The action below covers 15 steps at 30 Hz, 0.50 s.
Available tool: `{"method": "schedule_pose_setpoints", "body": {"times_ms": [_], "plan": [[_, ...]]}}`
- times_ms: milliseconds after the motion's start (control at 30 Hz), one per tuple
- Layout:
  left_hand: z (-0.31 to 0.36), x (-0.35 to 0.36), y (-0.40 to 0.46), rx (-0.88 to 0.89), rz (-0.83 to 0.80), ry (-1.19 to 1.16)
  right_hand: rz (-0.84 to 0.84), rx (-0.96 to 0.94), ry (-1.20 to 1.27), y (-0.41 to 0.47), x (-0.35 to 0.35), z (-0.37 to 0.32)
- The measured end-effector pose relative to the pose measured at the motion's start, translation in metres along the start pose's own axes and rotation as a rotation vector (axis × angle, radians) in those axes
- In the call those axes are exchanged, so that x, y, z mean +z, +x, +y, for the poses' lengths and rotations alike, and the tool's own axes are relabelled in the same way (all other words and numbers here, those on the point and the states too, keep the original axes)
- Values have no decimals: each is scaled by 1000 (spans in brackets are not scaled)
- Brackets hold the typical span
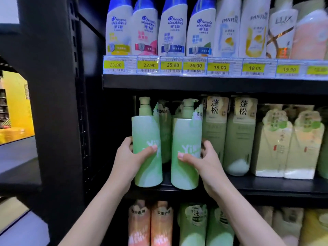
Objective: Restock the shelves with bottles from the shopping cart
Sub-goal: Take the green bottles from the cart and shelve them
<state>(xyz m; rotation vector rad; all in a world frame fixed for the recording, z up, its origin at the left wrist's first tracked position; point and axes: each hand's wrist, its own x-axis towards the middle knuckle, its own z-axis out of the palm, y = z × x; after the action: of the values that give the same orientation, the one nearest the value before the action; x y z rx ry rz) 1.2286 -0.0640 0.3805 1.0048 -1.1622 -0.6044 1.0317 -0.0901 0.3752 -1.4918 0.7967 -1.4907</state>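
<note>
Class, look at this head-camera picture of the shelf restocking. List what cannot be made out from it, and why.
- Shopping cart: outside the head view, not seen.
- Bottles behind the two green pump bottles: hidden by them.
- Left hand and right hand fingers: wrapped behind the bottles.
- Rightmost price tag: blurred, cut by the edge.

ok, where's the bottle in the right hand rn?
Head view, centre: the right-hand green pump bottle stands at the middle shelf's front edge, gripped by the right hand, between the left hand's matching bottle and the olive bottles.
</note>
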Motion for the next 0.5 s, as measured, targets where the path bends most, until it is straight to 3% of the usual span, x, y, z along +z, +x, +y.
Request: {"method": "schedule_pose_setpoints", "body": {"times_ms": [500], "plan": [[-26, -8, 8, 114, -118, 48, 31, -132, -181, 2, 6, 21]]}}
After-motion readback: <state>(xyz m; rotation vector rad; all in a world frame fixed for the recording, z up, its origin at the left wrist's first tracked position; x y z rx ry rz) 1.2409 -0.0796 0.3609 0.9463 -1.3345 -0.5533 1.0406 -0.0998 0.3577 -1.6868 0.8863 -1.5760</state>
